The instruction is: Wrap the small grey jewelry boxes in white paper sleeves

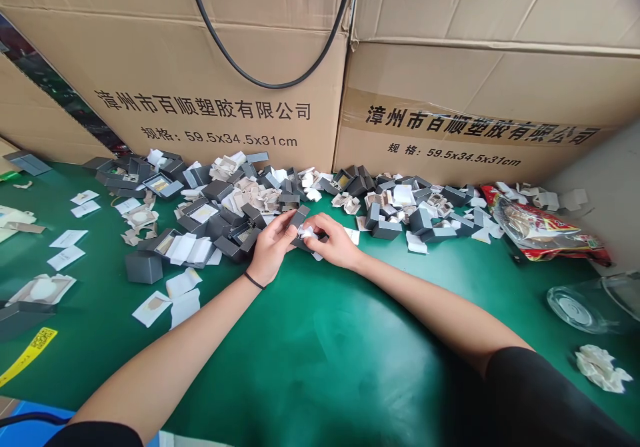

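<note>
Near the middle of the green table, my left hand (271, 247) is closed around a small dark grey box (300, 216), its thumb along the near side. My right hand (334, 239) meets it from the right, fingers pinched on a white piece (307, 232) at the box's opening. Whether that piece is paper or an insert cannot be made out. Behind both hands lies a heap of similar grey boxes (219, 190), many standing open, mixed with white papers (190, 250) and beige inserts (257, 195).
Large cardboard cartons (225, 60) wall off the back, with a black cable (273, 86) hanging in front. On the right are a red snack bag (545, 230), a clear glass (575, 310) and crumpled tissue (603, 368). A yellow strip (31, 357) lies at left on the green tabletop (300, 367).
</note>
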A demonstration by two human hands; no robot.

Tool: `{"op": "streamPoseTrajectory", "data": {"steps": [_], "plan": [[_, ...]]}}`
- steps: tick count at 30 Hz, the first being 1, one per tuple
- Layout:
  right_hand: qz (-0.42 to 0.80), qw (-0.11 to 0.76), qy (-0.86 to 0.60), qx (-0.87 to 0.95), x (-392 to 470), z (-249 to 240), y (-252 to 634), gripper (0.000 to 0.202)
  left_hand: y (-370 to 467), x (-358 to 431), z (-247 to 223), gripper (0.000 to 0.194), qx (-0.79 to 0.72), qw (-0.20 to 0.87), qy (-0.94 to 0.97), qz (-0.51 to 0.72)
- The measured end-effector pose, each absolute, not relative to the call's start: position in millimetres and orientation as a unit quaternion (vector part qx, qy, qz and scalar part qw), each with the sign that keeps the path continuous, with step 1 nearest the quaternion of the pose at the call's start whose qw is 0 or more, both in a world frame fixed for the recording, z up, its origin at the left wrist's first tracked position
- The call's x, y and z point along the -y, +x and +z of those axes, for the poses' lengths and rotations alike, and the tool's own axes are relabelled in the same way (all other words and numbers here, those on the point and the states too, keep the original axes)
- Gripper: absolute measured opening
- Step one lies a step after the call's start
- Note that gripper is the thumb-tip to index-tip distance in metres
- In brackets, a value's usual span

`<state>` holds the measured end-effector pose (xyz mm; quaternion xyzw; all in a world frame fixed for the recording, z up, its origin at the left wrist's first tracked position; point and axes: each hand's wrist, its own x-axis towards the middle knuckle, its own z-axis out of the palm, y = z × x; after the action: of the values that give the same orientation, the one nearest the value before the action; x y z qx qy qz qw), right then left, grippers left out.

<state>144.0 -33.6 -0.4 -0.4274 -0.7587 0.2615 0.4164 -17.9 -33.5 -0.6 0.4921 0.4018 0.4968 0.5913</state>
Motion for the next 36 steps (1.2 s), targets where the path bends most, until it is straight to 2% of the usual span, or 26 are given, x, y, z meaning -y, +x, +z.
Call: {"op": "streamPoseTrajectory", "data": {"steps": [8, 18, 31, 36], "plan": [[0.268, 0.366, -0.409, 0.792, 28.3, 0.9, 148.1, 0.014, -18.0, 34.6, 0.4, 0.051, -0.384, 0.608, 0.49, 0.493], [0.167, 0.427, -0.367, 0.809, 32.8, -4.7, 145.9, 0.012, -18.2, 33.5, 0.4, 0.052, -0.394, 0.607, 0.482, 0.494], [0.174, 0.407, -0.343, 0.828, 31.8, -2.8, 146.6, 0.012, -17.3, 34.8, 4.5, 0.046, -0.388, 0.63, 0.465, 0.487], [0.14, 0.393, -0.35, 0.839, 31.3, -4.1, 146.2, 0.013, -16.3, 35.6, 6.1, 0.047, -0.394, 0.628, 0.463, 0.486]]}}
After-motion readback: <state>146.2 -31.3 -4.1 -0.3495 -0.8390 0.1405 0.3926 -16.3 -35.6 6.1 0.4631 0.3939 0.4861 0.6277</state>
